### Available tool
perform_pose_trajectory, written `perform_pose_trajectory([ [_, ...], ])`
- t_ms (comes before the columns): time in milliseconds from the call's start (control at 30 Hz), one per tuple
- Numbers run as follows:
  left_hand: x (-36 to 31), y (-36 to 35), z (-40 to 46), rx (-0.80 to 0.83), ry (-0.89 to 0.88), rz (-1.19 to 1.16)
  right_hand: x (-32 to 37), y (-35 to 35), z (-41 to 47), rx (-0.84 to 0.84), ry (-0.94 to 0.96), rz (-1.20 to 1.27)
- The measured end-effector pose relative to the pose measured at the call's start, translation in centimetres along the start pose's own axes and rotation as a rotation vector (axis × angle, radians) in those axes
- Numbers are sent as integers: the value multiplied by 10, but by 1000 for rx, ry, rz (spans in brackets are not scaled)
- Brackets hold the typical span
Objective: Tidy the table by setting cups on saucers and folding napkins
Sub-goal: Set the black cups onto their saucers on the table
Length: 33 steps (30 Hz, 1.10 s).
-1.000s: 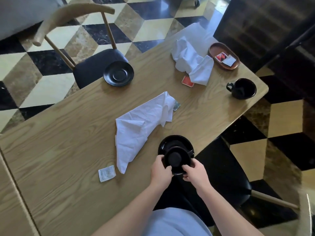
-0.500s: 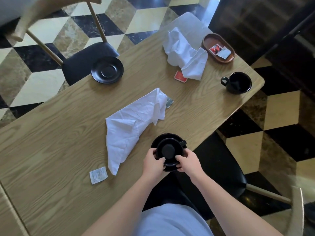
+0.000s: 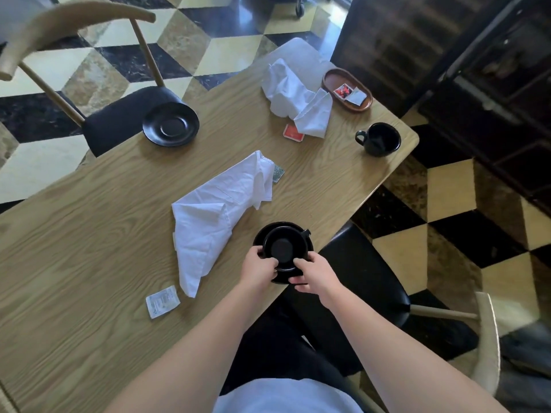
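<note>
Black cup (image 3: 285,247) is seated on its saucer (image 3: 304,274) at the near table (image 3: 89,234) edge, gripped at the rim by left hand (image 3: 257,271) and right hand (image 3: 316,275), fingers curled round it.

Your wooden table (image 3: 89,239) carries everything. Relative to the central napkin (image 3: 217,213): empty saucer (image 3: 170,124) far-left, crumpled napkin (image 3: 293,95), oval tray (image 3: 347,89) and cup (image 3: 380,139) far-right, white packet (image 3: 162,301) nearer you.
</note>
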State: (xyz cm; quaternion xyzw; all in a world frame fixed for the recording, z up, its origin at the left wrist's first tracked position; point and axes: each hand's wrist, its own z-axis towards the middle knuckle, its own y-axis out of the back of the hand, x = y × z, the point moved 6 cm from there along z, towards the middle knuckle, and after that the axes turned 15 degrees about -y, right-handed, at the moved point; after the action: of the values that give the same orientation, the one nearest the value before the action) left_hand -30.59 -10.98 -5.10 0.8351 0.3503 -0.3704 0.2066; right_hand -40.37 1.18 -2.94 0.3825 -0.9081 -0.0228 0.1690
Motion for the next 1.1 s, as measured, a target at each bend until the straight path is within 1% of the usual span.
perform_pose_trajectory([
  [67, -3, 1, -6, -9, 29, -27, -1, -3, -3, -2, -9, 27],
  [133, -9, 7, -12, -67, 41, 54, -1, -2, -8, -17, -25, 47],
  [200, -23, 15, -13, -173, -39, 174, 2, 6, -10, -44, -28, 72],
  [267, -45, 18, -12, -268, -184, 218, 8, 20, -9, -75, -23, 98],
  [300, -58, 14, -12, -278, -253, 222, 12, 28, -7, -87, -24, 121],
  [333, -70, 5, -9, -255, -308, 221, 16, 38, -4, -95, -24, 150],
  [433, -105, -40, 4, -92, -404, 163, 34, 70, 6, -121, -8, 223],
  [500, -126, -75, 18, -16, -391, 116, 52, 93, 14, -132, 9, 264],
  [667, -155, -151, 68, 86, -303, 98, 108, 153, 43, -98, 30, 410],
  [733, -165, -178, 92, 103, -280, 126, 135, 178, 57, -92, 47, 483],
  [900, -199, -234, 159, 81, -264, 151, 197, 233, 99, -83, 108, 600],
  [1000, -216, -263, 198, 92, -272, 139, 224, 254, 129, -97, 127, 657],
  [1100, -226, -286, 229, 106, -216, 91, 239, 268, 156, -93, 123, 700],
])
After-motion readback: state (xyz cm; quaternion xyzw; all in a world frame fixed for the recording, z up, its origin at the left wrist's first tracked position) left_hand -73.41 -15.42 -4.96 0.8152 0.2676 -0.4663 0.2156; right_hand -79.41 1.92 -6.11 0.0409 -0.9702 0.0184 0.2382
